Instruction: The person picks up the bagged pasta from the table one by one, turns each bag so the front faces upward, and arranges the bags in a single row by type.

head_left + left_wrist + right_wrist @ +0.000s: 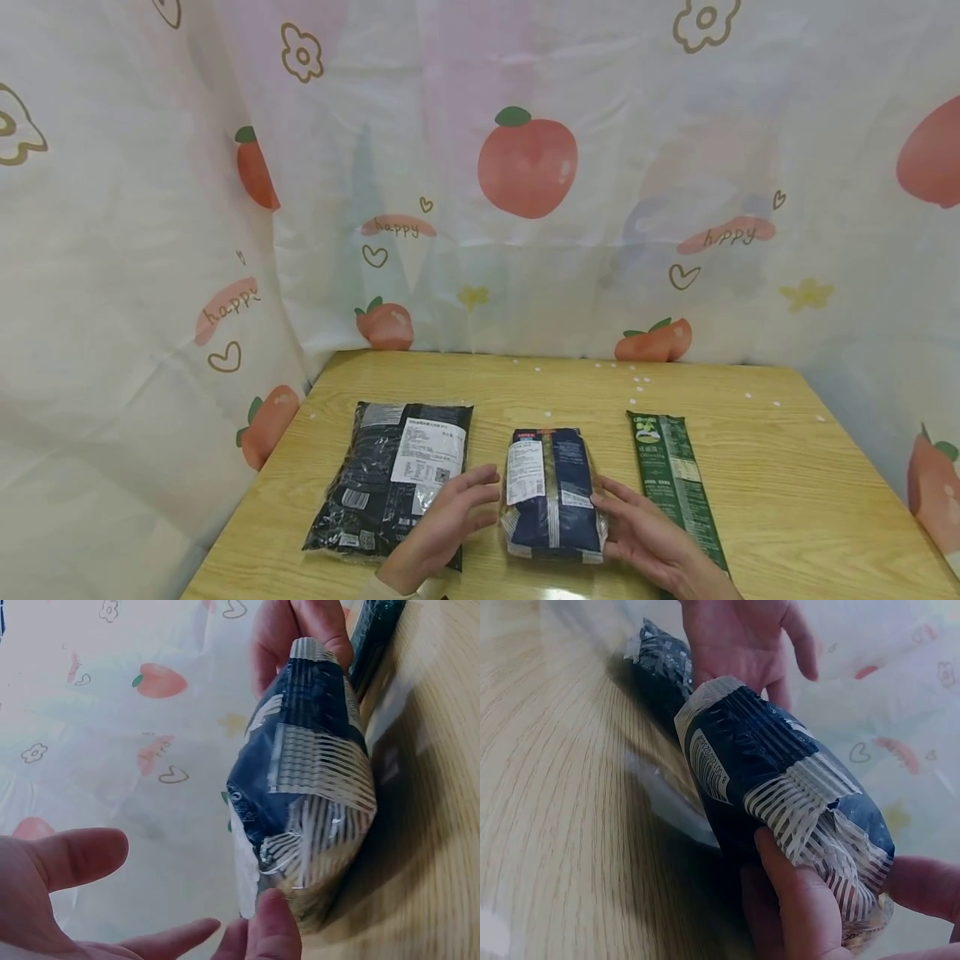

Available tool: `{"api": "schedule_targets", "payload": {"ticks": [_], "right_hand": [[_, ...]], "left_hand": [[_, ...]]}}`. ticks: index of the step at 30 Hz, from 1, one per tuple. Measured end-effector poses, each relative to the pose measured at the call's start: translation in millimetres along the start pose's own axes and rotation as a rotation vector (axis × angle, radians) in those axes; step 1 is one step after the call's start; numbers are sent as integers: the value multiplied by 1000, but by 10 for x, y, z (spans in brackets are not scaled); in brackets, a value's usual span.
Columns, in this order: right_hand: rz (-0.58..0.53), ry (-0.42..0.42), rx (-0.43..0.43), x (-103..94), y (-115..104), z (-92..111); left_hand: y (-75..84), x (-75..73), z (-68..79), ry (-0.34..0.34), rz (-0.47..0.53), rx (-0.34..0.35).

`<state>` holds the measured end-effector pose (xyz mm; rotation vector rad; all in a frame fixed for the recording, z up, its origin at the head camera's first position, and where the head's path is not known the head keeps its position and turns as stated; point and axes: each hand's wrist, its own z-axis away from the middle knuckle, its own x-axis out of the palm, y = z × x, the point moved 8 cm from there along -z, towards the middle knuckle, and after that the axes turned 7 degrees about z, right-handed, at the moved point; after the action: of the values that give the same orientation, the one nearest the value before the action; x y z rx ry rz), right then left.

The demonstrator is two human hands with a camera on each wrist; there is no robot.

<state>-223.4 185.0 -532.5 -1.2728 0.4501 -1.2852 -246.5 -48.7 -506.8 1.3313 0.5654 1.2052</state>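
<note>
A dark blue food bag (555, 492) with a white label and clear striped sides lies in the middle of the table. My right hand (648, 533) holds its right side, the thumb on one face and fingers on another (795, 900). On the bag's left is my left hand (453, 517), its thumb and fingers spread and holding nothing. In the left wrist view the left fingertips (274, 922) come close to the bag (315, 761); whether they touch it I cannot tell. Something tan shows through the clear part.
A large black bag (367, 467) with a white label lies to the left, partly behind my left hand. A long green packet (678, 467) lies on the right. White dots mark the wooden table (780, 492). A fruit-printed curtain (525, 275) hangs behind.
</note>
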Motion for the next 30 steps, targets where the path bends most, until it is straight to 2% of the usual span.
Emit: {"api": "schedule_targets", "payload": {"ticks": [5,12,21,30], "right_hand": [[0,27,-6,-23,-2,18],[30,55,-24,-62,-28,52],[92,169,-9,-186,-61,93],[132,284,16,-243,-122,147]], "left_hand": [[13,53,-12,-29,15,11],[-30,118,-37,-56,17,-13],[-37,209,-62,-81,44,-4],[-62,278,-94,-76,63,-7]]}}
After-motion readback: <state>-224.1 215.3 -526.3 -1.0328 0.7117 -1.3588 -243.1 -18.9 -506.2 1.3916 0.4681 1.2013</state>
